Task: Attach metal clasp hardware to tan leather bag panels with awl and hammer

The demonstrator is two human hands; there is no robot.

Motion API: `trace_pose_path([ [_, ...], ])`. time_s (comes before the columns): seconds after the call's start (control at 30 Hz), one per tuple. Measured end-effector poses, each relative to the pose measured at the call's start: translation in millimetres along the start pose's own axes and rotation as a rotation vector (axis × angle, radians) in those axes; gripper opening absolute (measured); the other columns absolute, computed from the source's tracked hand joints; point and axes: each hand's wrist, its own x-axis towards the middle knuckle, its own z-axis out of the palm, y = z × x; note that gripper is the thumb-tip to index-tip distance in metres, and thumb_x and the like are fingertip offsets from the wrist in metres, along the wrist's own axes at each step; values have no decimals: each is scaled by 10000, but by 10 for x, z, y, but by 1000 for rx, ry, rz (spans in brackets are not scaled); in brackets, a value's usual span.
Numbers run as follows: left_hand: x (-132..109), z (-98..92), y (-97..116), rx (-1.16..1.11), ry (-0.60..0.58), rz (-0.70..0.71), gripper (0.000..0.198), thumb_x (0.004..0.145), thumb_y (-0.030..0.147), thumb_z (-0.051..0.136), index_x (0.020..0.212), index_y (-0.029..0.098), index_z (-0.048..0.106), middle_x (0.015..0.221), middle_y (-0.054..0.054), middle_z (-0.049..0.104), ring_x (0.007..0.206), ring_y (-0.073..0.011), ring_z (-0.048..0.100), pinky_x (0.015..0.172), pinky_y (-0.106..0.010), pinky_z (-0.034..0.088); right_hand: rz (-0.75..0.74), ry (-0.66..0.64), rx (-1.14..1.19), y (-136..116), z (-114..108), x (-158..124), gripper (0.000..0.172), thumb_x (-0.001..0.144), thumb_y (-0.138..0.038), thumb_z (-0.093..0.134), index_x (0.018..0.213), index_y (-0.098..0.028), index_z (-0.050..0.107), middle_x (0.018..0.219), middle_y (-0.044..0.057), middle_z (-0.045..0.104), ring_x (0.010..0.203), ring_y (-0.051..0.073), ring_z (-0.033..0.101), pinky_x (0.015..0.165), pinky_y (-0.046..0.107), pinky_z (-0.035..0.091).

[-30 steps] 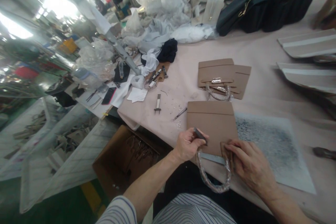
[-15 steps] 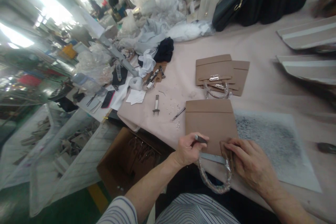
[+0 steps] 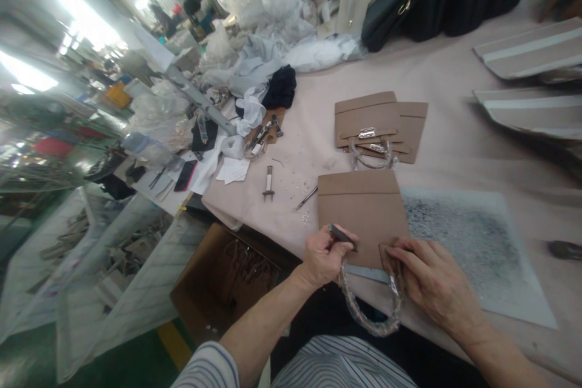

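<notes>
A tan bag panel (image 3: 361, 209) lies at the table's front edge. My left hand (image 3: 324, 257) is closed around a short dark metal rod (image 3: 339, 233), whose lower end reaches the panel's lower left part. With fingers pinched, my right hand (image 3: 431, 276) grips the end tab of a plastic-wrapped bag handle (image 3: 370, 324) at the panel's lower right corner. The handle loops down over the table edge toward my lap. Part of its left end is hidden behind my left hand. A grey strip (image 3: 368, 273) shows under the panel's lower edge.
More tan panels with a handle (image 3: 368, 115) lie behind. A slim pen-like tool (image 3: 307, 198), a forked tool (image 3: 268, 183) and small bits lie left. A stained white board (image 3: 468, 242) is right. Black bags (image 3: 436, 6) stand at the back; a cardboard box (image 3: 195, 285) sits below left.
The rod in my left hand has tilted, its upper end moving left and up. My right hand keeps its hold on the handle tab. The whole view has shifted slightly.
</notes>
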Motion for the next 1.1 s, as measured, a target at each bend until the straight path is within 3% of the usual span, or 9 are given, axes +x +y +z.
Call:
trace_pose_path([
  [0.33, -36, 22, -59, 68, 42, 54, 163, 934, 291, 654, 959, 159, 746, 925, -90, 757, 850, -199, 714, 794, -316, 595, 8, 2, 14, -10, 2, 9, 270, 926, -54, 493, 1119, -195, 619, 1036, 85, 641, 864, 228, 534, 728, 368, 467],
  [0.8, -62, -3, -33, 87, 3, 98, 210, 944, 364, 657, 936, 169, 733, 922, -108, 764, 867, -215, 722, 819, -335, 579, -12, 18, -6, -13, -2, 24, 244, 939, -61, 477, 1085, -206, 608, 1025, 82, 640, 842, 226, 528, 717, 373, 466],
  [1.1, -65, 17, -67, 58, -3, -16, 223, 947, 370, 636, 965, 159, 706, 939, -98, 752, 855, -201, 704, 817, -334, 593, 23, 30, 1, 20, 26, -7, 252, 941, -90, 468, 1116, -191, 619, 1046, 92, 646, 881, 238, 554, 745, 393, 496],
])
